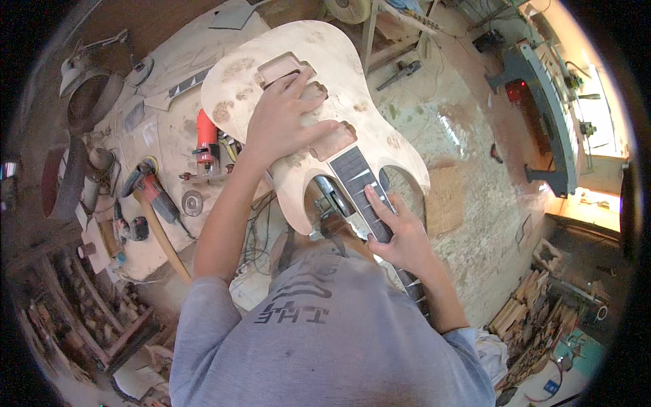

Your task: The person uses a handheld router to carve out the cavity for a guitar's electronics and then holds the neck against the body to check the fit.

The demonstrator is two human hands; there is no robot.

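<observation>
An unfinished electric guitar body (319, 51) of pale wood, marked with brown burl patches, is in front of me. Its routed cavities show at the middle. The neck, with a dark fretboard (352, 178) and light angular inlays, points back toward my right side. Across the body, my left hand (288, 119) lies with its fingers spread over the cavities, holding nothing. My right hand (400, 234) is closed round the neck, its thumb at one edge and its fingers across the fretboard. My torso hides part of the neck's lower end.
On the bench at left lie a red trim router (207, 139), an angle grinder (159, 197), a disc (192, 203) and sanding belts (57, 173). A grey machine frame (553, 122) stands at right. Wood offcuts (536, 312) are stacked at lower right. A cardboard piece (444, 200) lies on the floor.
</observation>
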